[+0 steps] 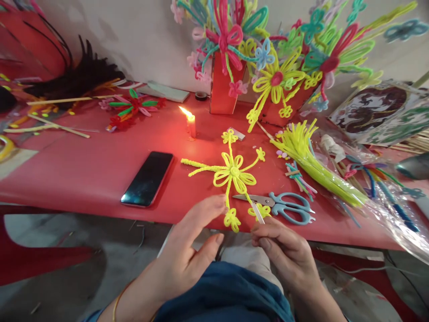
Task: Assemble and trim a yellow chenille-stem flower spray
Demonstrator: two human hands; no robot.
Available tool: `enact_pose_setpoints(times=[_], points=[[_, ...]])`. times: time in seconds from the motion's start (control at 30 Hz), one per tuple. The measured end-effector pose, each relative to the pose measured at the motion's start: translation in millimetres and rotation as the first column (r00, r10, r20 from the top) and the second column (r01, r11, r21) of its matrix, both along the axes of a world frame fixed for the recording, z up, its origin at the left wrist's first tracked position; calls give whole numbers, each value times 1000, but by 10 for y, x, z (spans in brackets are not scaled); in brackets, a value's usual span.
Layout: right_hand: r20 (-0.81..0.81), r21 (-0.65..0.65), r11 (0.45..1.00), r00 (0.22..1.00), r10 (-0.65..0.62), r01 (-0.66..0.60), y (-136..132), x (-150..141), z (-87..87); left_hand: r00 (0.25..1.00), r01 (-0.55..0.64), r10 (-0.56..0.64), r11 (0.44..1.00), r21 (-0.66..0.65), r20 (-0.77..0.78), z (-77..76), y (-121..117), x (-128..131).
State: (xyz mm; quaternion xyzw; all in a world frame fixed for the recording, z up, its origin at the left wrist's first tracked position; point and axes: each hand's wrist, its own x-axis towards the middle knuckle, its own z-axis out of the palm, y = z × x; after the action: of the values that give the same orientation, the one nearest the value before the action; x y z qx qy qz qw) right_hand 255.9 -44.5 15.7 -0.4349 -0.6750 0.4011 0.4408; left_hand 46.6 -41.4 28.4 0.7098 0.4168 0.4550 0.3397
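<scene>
A yellow pipe-cleaner flower (233,172) lies on the red table (83,170), its lower loops hanging over the front edge. My left hand (187,252) is below it with fingers apart, the forefinger tip touching a stem near the lower loop (232,220). My right hand (284,252) pinches a thin white stick (257,212) that runs up into the flower's lower right loop. Blue-handled scissors (284,206) lie just right of the flower.
A lit candle (191,123) burns behind the flower. A black phone (148,178) lies to the left. A bundle of yellow-green pipe cleaners (315,165) and plastic wrapping sit at right. Red boxes holding finished pipe-cleaner flowers (228,85) stand at the back. Sticks and black fibres lie far left.
</scene>
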Motion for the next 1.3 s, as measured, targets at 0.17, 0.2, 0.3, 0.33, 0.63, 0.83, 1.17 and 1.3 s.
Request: enact_pose_setpoints(times=[0.17,0.2,0.3,0.33,0.63,0.83,1.17,1.3], points=[[-19,-26,999,1000,18,-18,-5,13,-30,999,32,-31,999,9,-39,-22,-4,-24],[-26,-28,999,999,21,-22,-4,15,-32,999,17,-17,1000,13,-47,-20,-2,-29],[-34,-28,999,999,21,-22,-1,9,-19,999,30,-29,999,14,-44,0,3,-47],[-36,-36,999,999,0,-1,0,5,-10,999,27,-27,1000,1,-37,8,4,-53],[129,126,991,990,-65,49,200,99,173,971,-155,179,976,-152,160,-81,4,-123],[342,244,967,940,-8,-80,657,110,298,899,-144,248,946,-291,362,-118,43,-214],[669,207,970,742,-47,-125,1389,-48,-34,668,-94,552,728,-679,499,-226,295,-68],[797,206,958,602,-44,-202,1454,-111,-126,518,-32,663,646,-763,540,-258,495,40]])
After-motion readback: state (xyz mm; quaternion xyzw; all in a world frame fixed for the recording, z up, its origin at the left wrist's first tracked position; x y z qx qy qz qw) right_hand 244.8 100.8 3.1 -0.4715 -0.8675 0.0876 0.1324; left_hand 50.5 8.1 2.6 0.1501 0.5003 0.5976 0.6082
